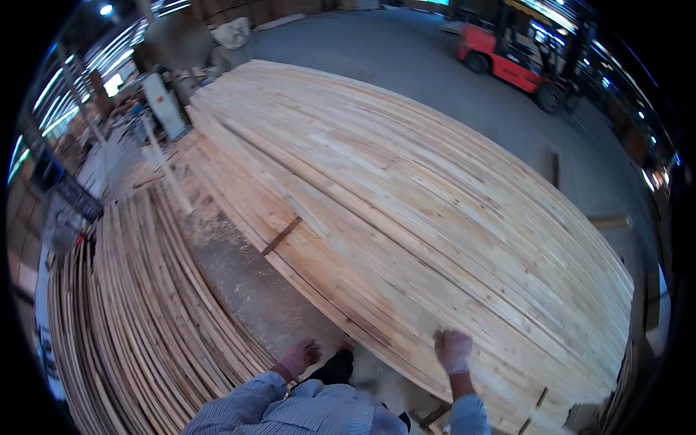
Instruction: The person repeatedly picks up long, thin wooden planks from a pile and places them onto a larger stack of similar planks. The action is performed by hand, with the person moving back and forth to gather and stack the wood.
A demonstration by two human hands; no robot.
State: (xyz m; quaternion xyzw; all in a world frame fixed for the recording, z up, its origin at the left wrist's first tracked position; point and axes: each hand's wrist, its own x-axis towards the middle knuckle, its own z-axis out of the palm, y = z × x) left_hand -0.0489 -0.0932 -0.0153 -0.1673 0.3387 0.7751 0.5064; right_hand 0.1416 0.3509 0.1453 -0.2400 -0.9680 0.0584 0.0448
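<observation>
Right hand is out over the near side of the big pile of pale boards, around the lower middle of view; fingers look curled in, but blur hides the tips, so can't tell if they grip or even touch wood. Left hand is in front of the body, between that pile and the stack of narrow strips on the left; fingers bent, can't tell how far closed or if anything's inside. Board pile fills the centre and right, boards lying flat, roughly side by side, running from upper left to lower right. Short dark crosspiece lies across boards at the pile's left side. Strips run lengthwise, bunched close, bending with the lens. Floor between the two stacks carries wood shavings. Red forklift parked upper right, well apart from the pile. Light-coloured cabinet stands off the pile's far left end. Timber piece sits just beyond the pile's right side.
</observation>
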